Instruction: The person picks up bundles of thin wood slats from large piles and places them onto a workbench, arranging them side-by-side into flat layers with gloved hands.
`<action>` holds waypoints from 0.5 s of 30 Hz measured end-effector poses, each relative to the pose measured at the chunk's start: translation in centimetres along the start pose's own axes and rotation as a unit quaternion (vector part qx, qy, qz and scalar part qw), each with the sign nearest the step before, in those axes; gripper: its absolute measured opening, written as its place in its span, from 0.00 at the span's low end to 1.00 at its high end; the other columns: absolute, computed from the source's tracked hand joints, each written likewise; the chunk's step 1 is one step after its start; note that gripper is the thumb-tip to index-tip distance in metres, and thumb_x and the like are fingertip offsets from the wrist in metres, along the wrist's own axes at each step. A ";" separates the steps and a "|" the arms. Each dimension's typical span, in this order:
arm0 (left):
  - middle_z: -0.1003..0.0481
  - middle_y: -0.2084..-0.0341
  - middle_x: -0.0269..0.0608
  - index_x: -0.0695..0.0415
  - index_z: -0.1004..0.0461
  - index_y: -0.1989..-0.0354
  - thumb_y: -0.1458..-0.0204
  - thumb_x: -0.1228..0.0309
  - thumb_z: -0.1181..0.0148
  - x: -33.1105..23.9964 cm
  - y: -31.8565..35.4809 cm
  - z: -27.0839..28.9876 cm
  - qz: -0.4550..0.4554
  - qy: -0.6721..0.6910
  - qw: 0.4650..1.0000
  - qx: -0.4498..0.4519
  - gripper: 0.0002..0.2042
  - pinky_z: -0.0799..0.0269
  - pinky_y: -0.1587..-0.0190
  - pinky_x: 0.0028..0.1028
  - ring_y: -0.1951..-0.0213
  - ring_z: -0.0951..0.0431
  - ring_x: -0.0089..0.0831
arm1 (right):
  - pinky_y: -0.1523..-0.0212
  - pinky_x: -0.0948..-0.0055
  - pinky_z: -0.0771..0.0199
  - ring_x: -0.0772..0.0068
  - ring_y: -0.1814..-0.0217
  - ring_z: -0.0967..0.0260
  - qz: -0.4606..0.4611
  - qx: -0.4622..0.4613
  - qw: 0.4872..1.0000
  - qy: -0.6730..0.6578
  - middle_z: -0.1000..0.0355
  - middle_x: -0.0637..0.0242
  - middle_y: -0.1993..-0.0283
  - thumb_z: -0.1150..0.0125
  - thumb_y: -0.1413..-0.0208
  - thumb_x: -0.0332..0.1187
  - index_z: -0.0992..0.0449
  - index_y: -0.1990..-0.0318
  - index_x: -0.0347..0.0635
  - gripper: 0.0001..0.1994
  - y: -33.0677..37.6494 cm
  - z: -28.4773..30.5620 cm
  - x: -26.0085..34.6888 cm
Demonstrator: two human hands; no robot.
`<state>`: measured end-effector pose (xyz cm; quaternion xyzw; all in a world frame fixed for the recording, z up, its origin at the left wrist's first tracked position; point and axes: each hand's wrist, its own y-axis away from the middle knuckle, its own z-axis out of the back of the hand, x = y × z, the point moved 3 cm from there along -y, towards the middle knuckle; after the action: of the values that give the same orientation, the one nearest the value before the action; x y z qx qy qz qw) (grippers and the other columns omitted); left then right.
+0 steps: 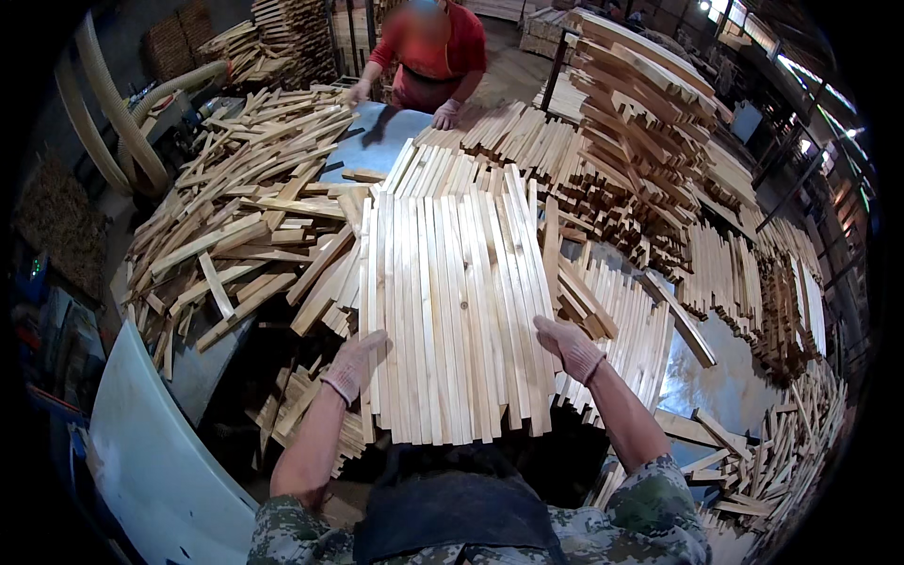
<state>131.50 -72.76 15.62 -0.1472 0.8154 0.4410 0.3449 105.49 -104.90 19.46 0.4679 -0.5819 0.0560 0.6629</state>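
A broad row of pale wooden slats [452,301] lies side by side in front of me, their lengths running away from my body. My left hand [358,364], in a light knitted glove, grips the row's left edge. On the opposite edge my right hand [571,349], gloved the same way, is closed against the outermost slats. The fingers of both hands are partly hidden by the wood. The slats' near ends are slightly uneven, and a few at the far right lie askew. More slats [433,169] show just beyond the row's far end.
Loose wooden strips [235,217] are heaped at the left on a blue-grey table [377,141]. A person in red [443,66] stands across it. Stacked boards [640,94] rise at the far right, with sorted slats [621,320] nearer. A pale curved panel [160,443] stands at lower left.
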 end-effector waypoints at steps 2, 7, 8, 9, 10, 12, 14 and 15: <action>0.18 0.57 0.44 0.65 0.24 0.46 0.30 0.64 0.46 -0.5 0.1 -0.4 -0.059 -0.258 0.964 0.030 0.15 0.20 0.46 0.33 0.52 0.18 0.34 | 0.49 0.77 0.20 0.70 0.56 0.22 0.036 0.009 0.999 0.006 0.22 0.60 0.53 0.24 0.42 0.41 0.22 0.49 0.27 0.25 -0.4 -1.0 -0.7; 0.16 0.51 0.45 0.62 0.20 0.44 0.30 0.66 0.47 2.0 -2.1 3.7 -0.309 -0.590 0.741 0.082 0.16 0.24 0.38 0.31 0.46 0.18 0.34 | 0.43 0.74 0.19 0.71 0.49 0.21 0.051 0.053 0.997 0.037 0.21 0.61 0.49 0.27 0.40 0.35 0.22 0.45 0.25 0.22 1.2 -3.0 0.1; 0.18 0.46 0.47 0.61 0.19 0.44 0.31 0.67 0.46 0.9 0.3 0.7 -0.101 -0.351 0.931 0.019 0.15 0.27 0.35 0.30 0.42 0.19 0.35 | 0.43 0.75 0.20 0.71 0.49 0.21 0.064 0.051 0.996 0.032 0.20 0.61 0.48 0.27 0.40 0.34 0.22 0.45 0.25 0.22 0.9 -1.9 -0.8; 0.20 0.44 0.49 0.69 0.23 0.40 0.35 0.64 0.35 1.8 -0.2 1.5 -0.139 -0.313 0.936 0.073 0.22 0.29 0.34 0.30 0.42 0.21 0.32 | 0.43 0.76 0.20 0.72 0.49 0.21 0.079 0.054 0.995 0.030 0.20 0.61 0.48 0.28 0.40 0.33 0.21 0.45 0.25 0.21 0.8 -1.2 -1.2; 0.19 0.45 0.48 0.69 0.22 0.42 0.36 0.64 0.35 2.5 -0.7 2.1 -0.160 -0.330 0.927 0.076 0.21 0.28 0.35 0.30 0.43 0.20 0.32 | 0.45 0.77 0.19 0.72 0.49 0.21 0.078 0.057 0.995 0.029 0.20 0.62 0.48 0.28 0.40 0.32 0.21 0.45 0.26 0.20 1.3 -1.5 -0.9; 0.17 0.48 0.45 0.69 0.21 0.44 0.37 0.65 0.34 3.0 -0.2 1.4 -0.158 -0.300 0.938 0.071 0.20 0.26 0.37 0.30 0.45 0.19 0.31 | 0.47 0.77 0.18 0.72 0.51 0.21 0.082 0.054 0.994 0.040 0.20 0.62 0.49 0.28 0.41 0.30 0.22 0.44 0.27 0.20 2.6 -1.5 0.1; 0.17 0.49 0.41 0.65 0.18 0.47 0.34 0.63 0.39 3.6 1.2 0.4 -0.144 -0.260 0.952 0.071 0.17 0.27 0.38 0.27 0.46 0.19 0.27 | 0.50 0.76 0.17 0.72 0.53 0.20 0.108 0.046 0.992 0.045 0.20 0.61 0.49 0.27 0.43 0.29 0.23 0.44 0.28 0.21 3.1 -0.6 0.4; 0.17 0.49 0.40 0.62 0.17 0.49 0.31 0.61 0.45 3.9 2.0 0.3 -0.154 -0.269 0.948 0.070 0.17 0.28 0.38 0.26 0.45 0.20 0.25 | 0.51 0.75 0.16 0.71 0.53 0.20 0.126 0.047 0.990 0.038 0.20 0.60 0.50 0.27 0.44 0.28 0.24 0.43 0.28 0.22 3.1 -0.6 0.6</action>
<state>127.77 -71.11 14.01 -0.1221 0.6886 0.3473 0.6247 104.20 -102.98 21.76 0.4190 -0.6072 0.1843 0.6494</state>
